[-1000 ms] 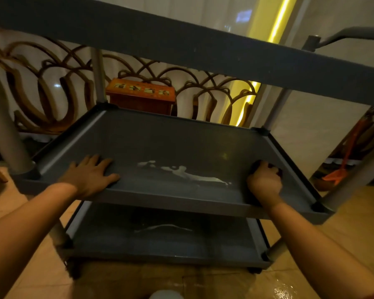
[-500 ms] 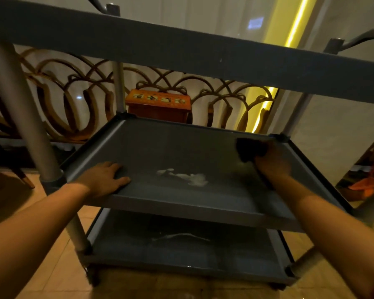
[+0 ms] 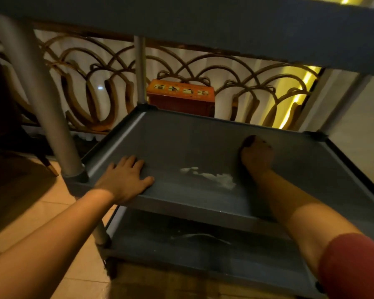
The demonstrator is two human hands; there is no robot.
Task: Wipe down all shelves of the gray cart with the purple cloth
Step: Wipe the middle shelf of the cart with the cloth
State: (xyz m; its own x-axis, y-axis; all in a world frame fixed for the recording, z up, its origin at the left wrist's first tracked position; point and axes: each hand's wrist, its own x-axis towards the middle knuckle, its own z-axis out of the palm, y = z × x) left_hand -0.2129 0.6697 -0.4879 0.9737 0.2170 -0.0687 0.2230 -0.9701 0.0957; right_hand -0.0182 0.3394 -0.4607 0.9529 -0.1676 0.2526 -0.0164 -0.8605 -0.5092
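Filling the view, the gray plastic three-tier cart (image 3: 203, 212) stands on the tan tiled floor (image 3: 30, 212), and the person is crouched low enough to look straight into its middle shelf (image 3: 181, 143) under the dark band of the top shelf (image 3: 203, 16). That low stance makes sense: the middle tier is the one in hand, and the bottom shelf (image 3: 203, 262) below shows a pale streak that, I'd say, awaits its turn.

Left arm runs in from the lower left, and the left hand (image 3: 125, 180) lies flat, palm down, fingers spread over the front lip near the round gray corner post (image 3: 41, 100). Its grip is released, holding nothing; it looks like a brace to keep the cart from rolling under the push of the wipe.

Right arm, a red sleeve (image 3: 354, 266) at the elbow, reaches deep across the shelf. The right hand (image 3: 257, 156) is clenched over the dark purple cloth (image 3: 247, 140), which peeks out past the knuckles and is pressed to the shelf toward the back right.

Just beside that wrist, a white smear of residue (image 3: 212, 176) sits mid-shelf, not yet cleared, an obvious target for a coming pass.
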